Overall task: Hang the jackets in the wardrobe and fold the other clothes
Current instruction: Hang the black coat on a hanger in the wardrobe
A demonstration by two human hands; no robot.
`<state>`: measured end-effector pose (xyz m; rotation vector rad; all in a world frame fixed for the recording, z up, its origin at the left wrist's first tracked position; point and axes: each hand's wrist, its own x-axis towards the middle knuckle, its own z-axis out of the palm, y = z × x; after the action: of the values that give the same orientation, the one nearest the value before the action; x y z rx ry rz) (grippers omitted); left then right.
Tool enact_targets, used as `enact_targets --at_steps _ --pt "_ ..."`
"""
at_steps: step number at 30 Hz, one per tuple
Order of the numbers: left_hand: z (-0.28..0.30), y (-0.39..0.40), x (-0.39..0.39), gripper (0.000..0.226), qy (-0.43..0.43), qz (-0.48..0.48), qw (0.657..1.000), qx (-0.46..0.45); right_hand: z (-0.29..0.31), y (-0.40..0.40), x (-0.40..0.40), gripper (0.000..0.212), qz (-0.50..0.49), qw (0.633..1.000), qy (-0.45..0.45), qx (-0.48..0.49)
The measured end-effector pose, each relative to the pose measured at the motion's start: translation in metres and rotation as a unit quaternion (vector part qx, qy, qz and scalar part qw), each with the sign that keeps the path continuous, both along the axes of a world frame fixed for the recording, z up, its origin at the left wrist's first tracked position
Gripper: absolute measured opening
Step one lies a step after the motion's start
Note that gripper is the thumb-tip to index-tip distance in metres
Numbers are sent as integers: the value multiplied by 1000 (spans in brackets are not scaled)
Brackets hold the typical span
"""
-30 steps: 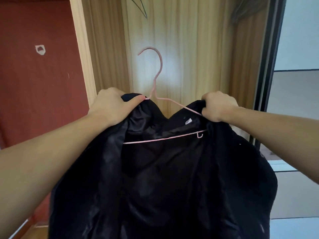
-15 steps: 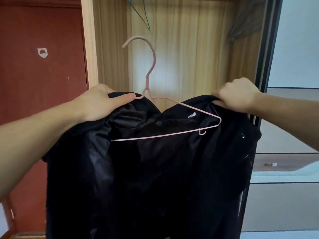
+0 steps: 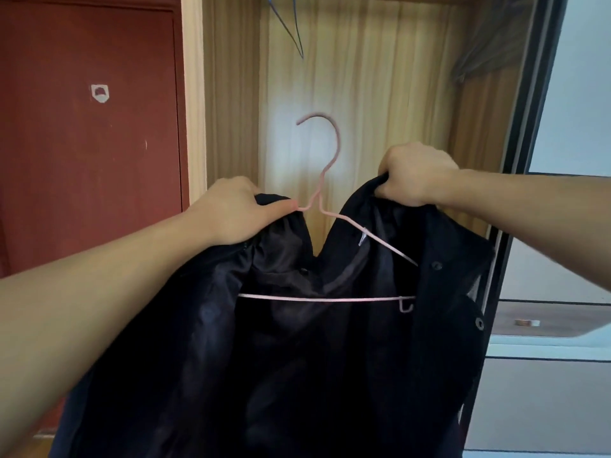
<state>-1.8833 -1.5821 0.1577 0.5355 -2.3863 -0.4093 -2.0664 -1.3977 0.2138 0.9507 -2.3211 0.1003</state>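
Observation:
A black jacket (image 3: pixel 297 375) hangs open in front of me, its lining facing me, with a pink wire hanger (image 3: pixel 325 297) inside it. My left hand (image 3: pixel 231 214) grips the jacket's left shoulder, thumb against the base of the hanger's hook. My right hand (image 3: pixel 416 175) grips the jacket's right shoulder and holds it above the hanger's right arm, which lies bare. The hook points up in front of the open wooden wardrobe (image 3: pixel 380 94).
A dark empty hanger (image 3: pixel 296 31) hangs at the top of the wardrobe. A grey garment (image 3: pixel 486 51) hangs at its upper right. A red-brown door (image 3: pixel 89 193) stands to the left, the wardrobe's dark sliding-door frame (image 3: pixel 525 143) to the right.
My right hand has moved left and lifted the right shoulder up off the hanger's arm. The hanger's hook has straightened up and the bottom bar is now level.

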Motion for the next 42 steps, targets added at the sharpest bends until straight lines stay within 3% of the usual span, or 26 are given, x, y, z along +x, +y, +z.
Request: enact_targets --at_steps 3,8,14,18,20,25,28,31,37,41,42 --pt "-2 -11 13 78 31 36 999 7 15 16 -1 23 -25 999 -33 -19" --pt "2 12 -9 76 72 32 996 -50 11 -4 11 18 15 990 -135 -41" --pt "13 4 14 68 103 116 982 -111 19 43 6 34 -65 989 -131 -4" --pt "13 28 -8 67 103 108 967 -204 11 23 28 24 -22 965 -247 -82" --pt "8 45 -25 64 87 90 968 -219 3 7 39 14 19 933 -327 -147" --pt "-2 34 -32 63 120 37 990 -60 -9 -3 52 18 70 849 -447 -272" --pt "-10 18 -27 65 149 5 989 26 -10 -5 58 20 123 831 -489 -235" --pt "-18 8 -18 63 177 -10 981 75 -6 0 58 17 133 859 -484 -102" --pt "-29 -8 -7 66 213 -39 964 154 -4 12 50 74 49 946 -295 125" --pt "-30 -5 -14 67 216 -45 963 152 -18 7 54 89 103 975 -182 79" --pt "-29 -4 -17 66 216 -50 963 153 -23 3 55 83 138 977 -153 52"
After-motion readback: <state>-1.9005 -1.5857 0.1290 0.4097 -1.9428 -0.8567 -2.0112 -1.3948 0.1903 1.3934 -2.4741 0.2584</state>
